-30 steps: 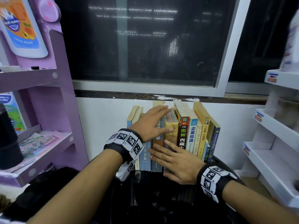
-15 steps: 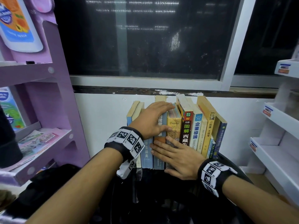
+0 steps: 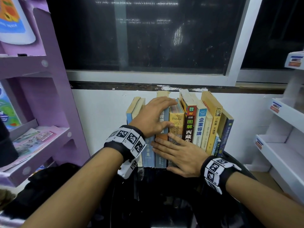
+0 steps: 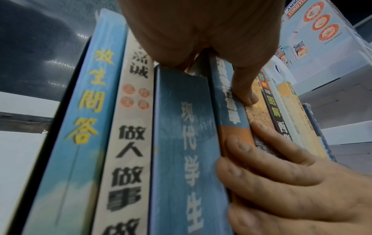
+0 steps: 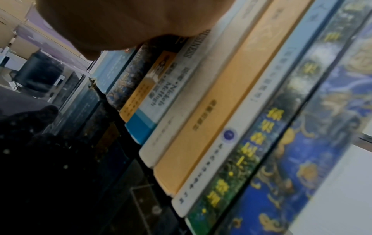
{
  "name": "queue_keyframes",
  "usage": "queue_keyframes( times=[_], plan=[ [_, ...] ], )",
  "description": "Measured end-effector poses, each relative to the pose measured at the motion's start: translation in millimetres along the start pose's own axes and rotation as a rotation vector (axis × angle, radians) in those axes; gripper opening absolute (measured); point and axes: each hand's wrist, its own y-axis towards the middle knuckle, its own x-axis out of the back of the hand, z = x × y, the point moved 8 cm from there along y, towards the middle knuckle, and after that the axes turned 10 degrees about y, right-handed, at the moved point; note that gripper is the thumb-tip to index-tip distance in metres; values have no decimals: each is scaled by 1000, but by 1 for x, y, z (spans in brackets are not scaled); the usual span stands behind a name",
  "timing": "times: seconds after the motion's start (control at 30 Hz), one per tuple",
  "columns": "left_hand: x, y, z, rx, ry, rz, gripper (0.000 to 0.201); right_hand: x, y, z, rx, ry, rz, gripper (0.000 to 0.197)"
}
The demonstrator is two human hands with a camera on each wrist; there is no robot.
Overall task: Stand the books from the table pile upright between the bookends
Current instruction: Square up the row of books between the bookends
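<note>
A row of books (image 3: 201,127) stands upright, spines towards me, against the white wall on a dark table (image 3: 164,199). My left hand (image 3: 154,116) lies over the tops of the middle books, its thumb pressing the blue and orange spine (image 4: 231,114). My right hand (image 3: 179,152) is flat below it, its straight fingers (image 4: 267,159) pressing the lower spines of that book and the yellow book (image 3: 176,120). A thin black plate (image 4: 42,159) stands against the leftmost light blue book (image 4: 80,127). The right end of the row is a dark blue patterned book (image 5: 302,159).
A purple display shelf (image 3: 49,96) with packets stands close on the left. A white tiered shelf (image 3: 283,145) is on the right. Behind the books are a window sill (image 3: 148,86) and dark glass. Dark cloth (image 3: 49,181) lies at the lower left.
Both hands stay on the same middle books. My left fingers have slid slightly further over the tops, and the middle books stand a little closer together.
</note>
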Motion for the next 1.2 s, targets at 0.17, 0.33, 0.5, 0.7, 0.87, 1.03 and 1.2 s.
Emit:
queue_keyframes(
  times=[0.17,0.33,0.5,0.7,0.87,1.03,1.2],
  plan=[
    [0,0,1,-4,-6,-14,69,0,1,-1,-3,7,-2,76],
    [0,-1,1,33,-16,-11,68,0,1,-1,-8,17,-1,75],
    [1,-2,-1,51,-14,5,68,3,0,1,-14,42,19,75],
    [4,-1,-6,53,37,85,69,12,-3,6,-20,47,24,73],
    [16,3,-18,41,148,95,67,18,-20,7,-30,73,40,73],
    [21,16,-44,-7,106,59,64,19,-50,-2,-68,74,64,73],
    [8,31,-73,-57,32,123,65,19,-63,-12,-70,79,60,73]
  ],
)
